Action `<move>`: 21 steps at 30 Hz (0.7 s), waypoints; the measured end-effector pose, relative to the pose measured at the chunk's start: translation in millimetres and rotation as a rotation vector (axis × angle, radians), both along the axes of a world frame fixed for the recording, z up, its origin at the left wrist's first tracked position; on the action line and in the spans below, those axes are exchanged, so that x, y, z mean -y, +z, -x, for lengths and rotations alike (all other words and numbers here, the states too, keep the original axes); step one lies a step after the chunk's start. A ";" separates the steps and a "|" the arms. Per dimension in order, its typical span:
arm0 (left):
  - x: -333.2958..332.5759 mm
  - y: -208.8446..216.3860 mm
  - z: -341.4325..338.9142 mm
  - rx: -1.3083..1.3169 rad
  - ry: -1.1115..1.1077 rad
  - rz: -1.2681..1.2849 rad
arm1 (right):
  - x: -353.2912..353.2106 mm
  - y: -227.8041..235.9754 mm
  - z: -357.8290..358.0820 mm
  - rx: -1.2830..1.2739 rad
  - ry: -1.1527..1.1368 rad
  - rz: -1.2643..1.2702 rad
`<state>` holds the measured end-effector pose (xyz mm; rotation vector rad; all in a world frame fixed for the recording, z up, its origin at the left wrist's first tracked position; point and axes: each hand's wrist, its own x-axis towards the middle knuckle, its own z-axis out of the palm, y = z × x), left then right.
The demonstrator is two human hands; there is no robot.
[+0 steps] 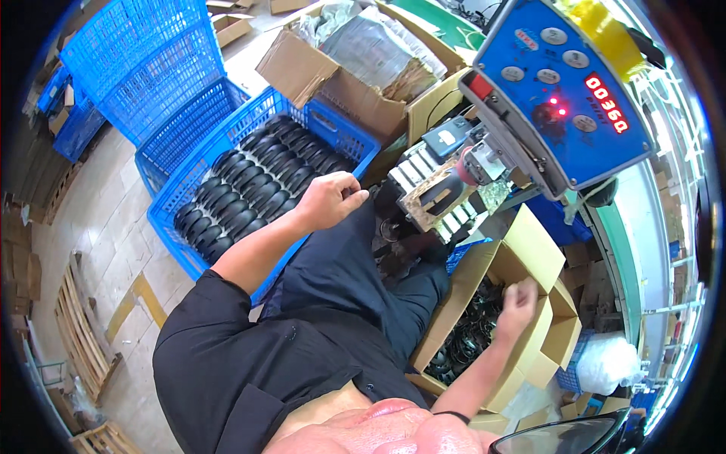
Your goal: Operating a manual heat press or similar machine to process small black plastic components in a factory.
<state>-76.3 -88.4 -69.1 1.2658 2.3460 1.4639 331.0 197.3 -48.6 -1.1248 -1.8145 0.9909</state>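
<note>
My left hand (331, 201) is up over the near right edge of a blue plastic crate (162, 219), fingers curled and thumb alongside. Whatever it holds, if anything, does not show. Rows of black curved pieces (253, 178) fill that crate. Off to the right, my right hand (517, 304) is closed above a cardboard box (446, 325), its contents hidden by the fingers. Dark glossy pieces (473, 333) lie jumbled in that box. Between my hands stands a printing machine (473, 163), with a dark curved piece (445, 193) at its metal fixture.
A blue control panel (563, 91) with a lit red display overhangs the fixture. Behind the crate sits an open carton (355, 98) with plastic wrapping. Another blue crate (144, 68) stands to the far left, and wooden pallets (83, 333) lie on the floor (121, 227).
</note>
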 end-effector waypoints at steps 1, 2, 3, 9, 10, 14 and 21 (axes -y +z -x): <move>-6.2 3.2 3.3 0.004 -0.009 0.007 | 11.2 50.2 29.5 -0.127 -0.008 -0.073; -13.4 8.4 4.1 0.017 -0.014 0.005 | 9.2 82.3 42.4 -0.228 0.080 -0.334; -17.3 12.4 5.0 0.030 -0.009 0.009 | 18.2 128.2 65.6 -0.283 0.156 -0.503; -37.7 27.4 20.0 0.026 -0.007 -0.026 | 48.9 278.7 162.9 -0.561 0.253 -1.028; -41.7 29.8 25.2 0.012 0.006 -0.021 | 46.9 288.0 176.5 -0.572 0.246 -1.127; -45.6 49.7 46.5 -0.071 0.026 -0.028 | 40.5 291.3 213.4 -0.493 0.222 -1.257; -51.0 59.0 69.3 -0.068 0.052 -0.072 | 43.4 281.8 229.8 -0.431 0.121 -1.398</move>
